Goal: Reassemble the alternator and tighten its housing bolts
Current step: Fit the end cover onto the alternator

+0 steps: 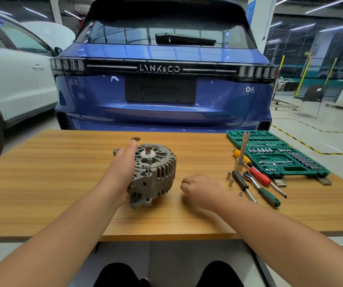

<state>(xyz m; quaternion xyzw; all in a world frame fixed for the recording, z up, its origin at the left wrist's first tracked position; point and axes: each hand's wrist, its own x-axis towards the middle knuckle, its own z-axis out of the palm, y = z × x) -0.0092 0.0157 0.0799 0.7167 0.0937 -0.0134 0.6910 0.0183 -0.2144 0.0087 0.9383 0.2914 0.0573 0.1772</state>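
I see a dull grey alternator (153,175) on a worktop (63,183) of striped orange-brown wood grain, a green socket case (278,154), red (259,176), yellow (237,152) and black (239,180) tool handles, a blue car (162,96) behind.

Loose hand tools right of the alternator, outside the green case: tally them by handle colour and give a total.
Black handle: 1
Red handle: 1
Green handle: 1
Yellow handle: 1
Bare metal, the upright socket extension: 1
Total: 5
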